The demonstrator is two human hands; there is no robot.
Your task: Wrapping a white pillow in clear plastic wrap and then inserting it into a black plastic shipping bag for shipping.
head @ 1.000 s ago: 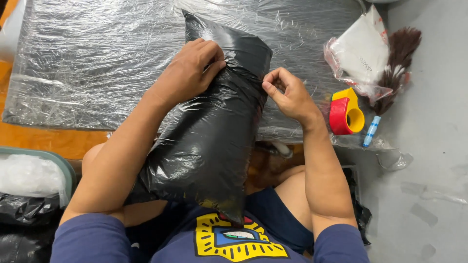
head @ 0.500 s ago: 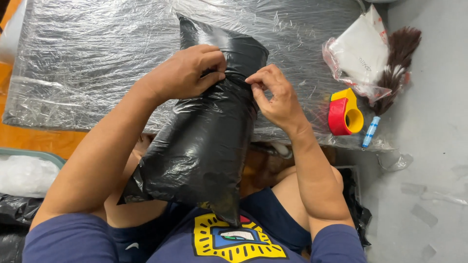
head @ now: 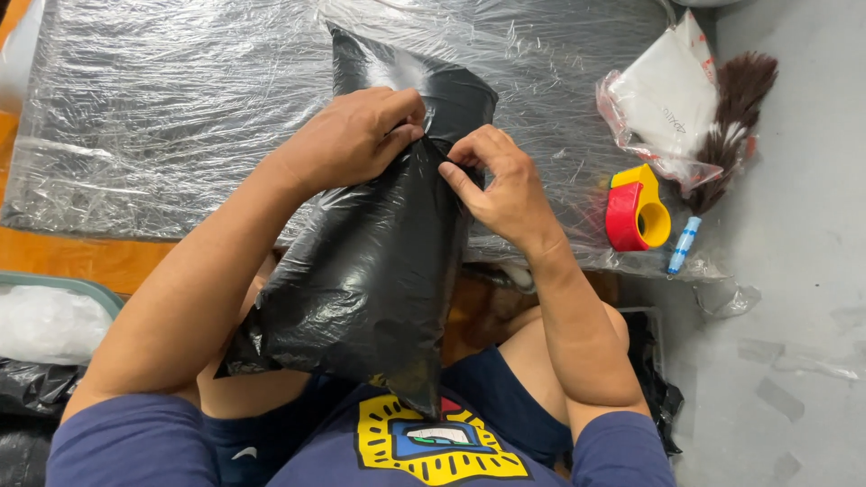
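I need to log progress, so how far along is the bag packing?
Done: the black plastic bag looks filled. In hand: the left hand and right hand pinch its neck together. Left: the neck is not yet sealed; the tape dispenser lies untouched beside it.

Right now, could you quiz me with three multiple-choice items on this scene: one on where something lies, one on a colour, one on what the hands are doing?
1. Where does the tape dispenser lie?
A. right of the bag, on the plastic sheet's edge
B. on the person's lap
C. inside the bag

2. What colour is the bag?
A. white
B. black
C. blue

3. How do the hands stand?
A. both resting flat on the floor
B. only one touches the bag
C. both pinch the bag near its top

Answers: 1 A, it sits beside the feather duster. 2 B, glossy black plastic. 3 C, left hand and right hand grip its neck.
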